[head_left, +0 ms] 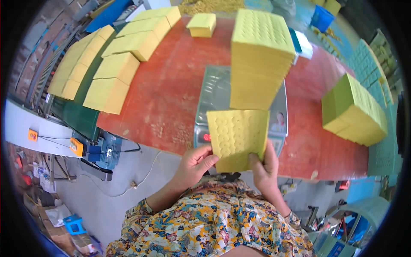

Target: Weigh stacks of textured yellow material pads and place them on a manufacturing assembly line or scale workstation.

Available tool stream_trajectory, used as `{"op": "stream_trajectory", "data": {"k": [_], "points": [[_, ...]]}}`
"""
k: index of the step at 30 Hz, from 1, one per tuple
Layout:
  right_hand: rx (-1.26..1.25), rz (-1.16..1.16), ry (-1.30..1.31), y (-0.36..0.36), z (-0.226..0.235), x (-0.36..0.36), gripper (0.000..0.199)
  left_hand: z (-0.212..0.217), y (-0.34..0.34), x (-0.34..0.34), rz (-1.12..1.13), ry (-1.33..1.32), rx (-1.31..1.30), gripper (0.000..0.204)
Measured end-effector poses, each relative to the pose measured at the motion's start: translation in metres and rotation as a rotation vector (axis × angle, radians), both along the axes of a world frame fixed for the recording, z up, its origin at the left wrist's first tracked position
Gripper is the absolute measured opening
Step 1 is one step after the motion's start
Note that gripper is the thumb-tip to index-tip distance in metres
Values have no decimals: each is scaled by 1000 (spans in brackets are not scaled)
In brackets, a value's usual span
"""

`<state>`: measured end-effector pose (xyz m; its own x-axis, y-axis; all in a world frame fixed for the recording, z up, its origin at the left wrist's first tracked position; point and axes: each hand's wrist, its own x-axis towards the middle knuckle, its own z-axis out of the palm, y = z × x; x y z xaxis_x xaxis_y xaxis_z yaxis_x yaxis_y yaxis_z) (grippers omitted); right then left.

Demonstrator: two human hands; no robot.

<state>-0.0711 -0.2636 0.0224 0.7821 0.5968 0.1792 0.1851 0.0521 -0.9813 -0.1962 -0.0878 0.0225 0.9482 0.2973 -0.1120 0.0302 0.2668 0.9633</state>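
Between my two hands, in front of my body, is a yellow sheet of paper embossed with rows of round marks; how many sheets lie together I cannot tell. My right hand grips its lower right edge, thumb on the face and fingers behind. At the lower left edge, my left hand is closed, its thumb against the paper and its fingertips partly hidden. Just beyond rises a tall stack of the same yellow sheets on a digital scale with a red display.
Yellow stacks line the left of the red table, some on a green conveyor belt. A small stack sits at the back, and a leaning stack at the right. A blue bin stands beyond. Orange switch boxes hang left.
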Motion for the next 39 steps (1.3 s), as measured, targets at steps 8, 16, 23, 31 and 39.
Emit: {"op": "stream_trajectory", "data": {"k": [8, 16, 23, 31, 39], "points": [[31, 350, 261, 113, 8, 1, 58, 7, 133, 0, 434, 26, 425, 16], [23, 186, 220, 185, 15, 5, 51, 3, 375, 173, 343, -86, 293, 15], [-84, -147, 297, 184, 14, -8, 50, -46, 499, 401, 173, -70, 250, 20], [-149, -271, 409, 208, 17, -9, 54, -91, 522, 501, 238, 39, 328, 23], [-236, -238, 411, 223, 25, 0, 55, -97, 527, 500, 317, 202, 817, 29]]}}
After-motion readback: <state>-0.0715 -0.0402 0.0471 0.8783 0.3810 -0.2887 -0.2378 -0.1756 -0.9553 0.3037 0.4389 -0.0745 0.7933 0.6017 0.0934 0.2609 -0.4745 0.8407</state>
